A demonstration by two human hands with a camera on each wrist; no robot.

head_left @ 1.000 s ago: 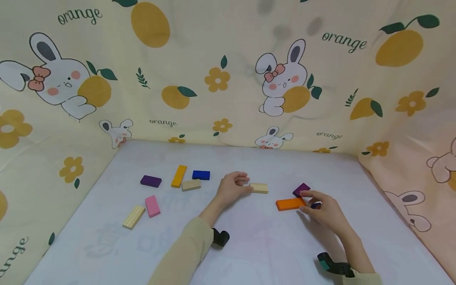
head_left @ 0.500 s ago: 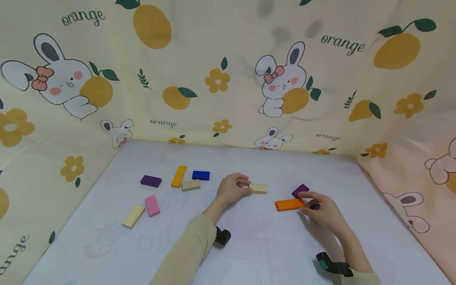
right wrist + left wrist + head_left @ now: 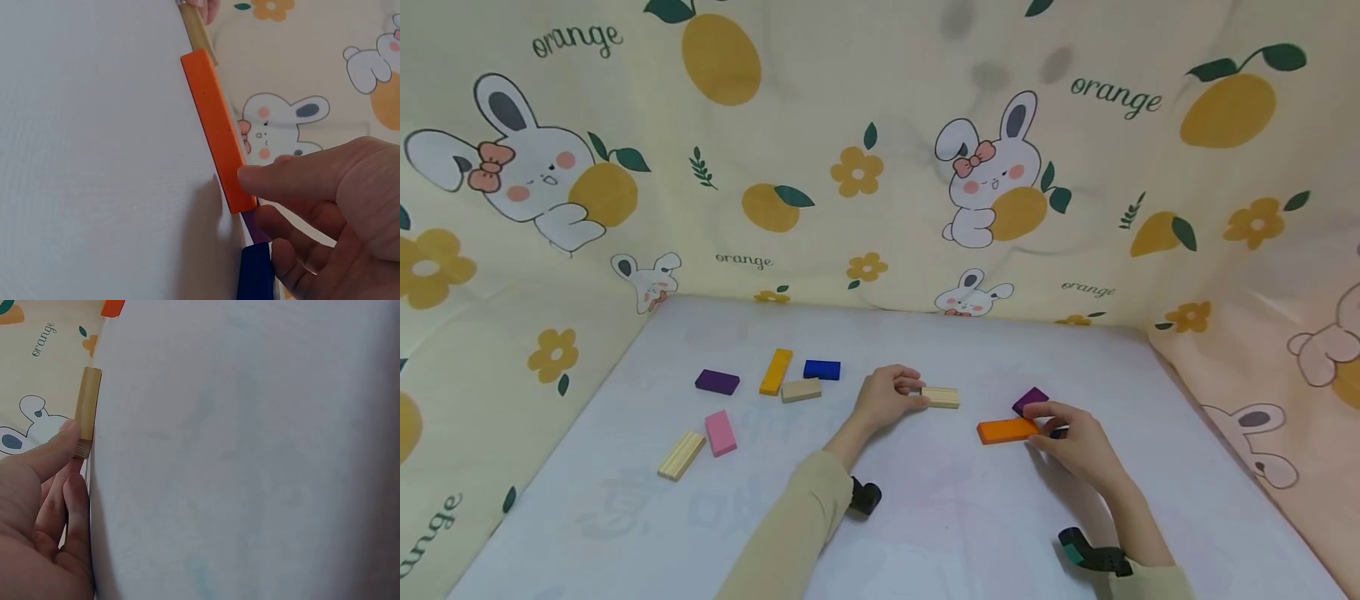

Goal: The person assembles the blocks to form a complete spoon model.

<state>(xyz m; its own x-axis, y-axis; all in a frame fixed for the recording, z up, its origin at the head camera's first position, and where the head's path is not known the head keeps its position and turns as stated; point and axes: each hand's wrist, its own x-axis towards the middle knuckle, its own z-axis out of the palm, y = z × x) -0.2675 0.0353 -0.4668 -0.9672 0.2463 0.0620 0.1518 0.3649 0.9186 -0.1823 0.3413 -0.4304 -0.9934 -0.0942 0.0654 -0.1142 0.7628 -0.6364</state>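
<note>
Orange, flat and rectangular, one block [image 3: 1006, 431] lies on the white tabletop [image 3: 925, 525], its right end pinched by the right hand [image 3: 1081, 446]. The left hand [image 3: 883, 398] pinches the left end of a pale ribbed wooden block [image 3: 943, 398]. Held only at their ends, either could swivel. A purple rectangular block [image 3: 1028, 399] and dark blue block [image 3: 255, 272] crowd the right fingers; a careless sweep might nudge both. A pink rectangular block [image 3: 721, 433] lies well apart, leftward.

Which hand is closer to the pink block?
The left hand. It's to the right of the pink block, pinching a pale wooden block. The right hand is farther right, holding the orange block.
</note>
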